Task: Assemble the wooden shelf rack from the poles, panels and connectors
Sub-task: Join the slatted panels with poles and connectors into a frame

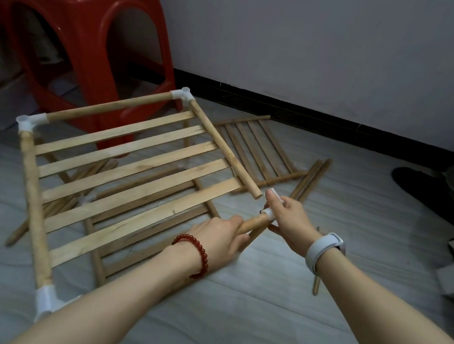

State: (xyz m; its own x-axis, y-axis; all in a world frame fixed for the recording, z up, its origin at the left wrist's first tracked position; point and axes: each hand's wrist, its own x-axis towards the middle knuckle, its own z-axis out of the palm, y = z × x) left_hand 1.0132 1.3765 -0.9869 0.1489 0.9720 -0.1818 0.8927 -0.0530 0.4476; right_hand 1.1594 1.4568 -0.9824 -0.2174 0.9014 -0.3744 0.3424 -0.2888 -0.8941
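A slatted wooden panel [131, 168] is held tilted above the floor, framed by poles with white corner connectors at the far corner [182, 95], the left corner [28, 122] and the near corner [46, 301]. My left hand [218, 237] grips the near pole [253, 225] close to its end. My right hand [286, 220] grips a white connector [271, 205] fitted on that pole's end. The right side pole's free end [256, 194] lies just beside this connector, apart from it.
Another slatted panel [259, 147] and loose poles [311, 179] lie on the grey floor behind; a further panel lies under the held one. A red plastic stool [75, 14] stands at the left by the wall. A dark slipper [430, 195] sits at the right.
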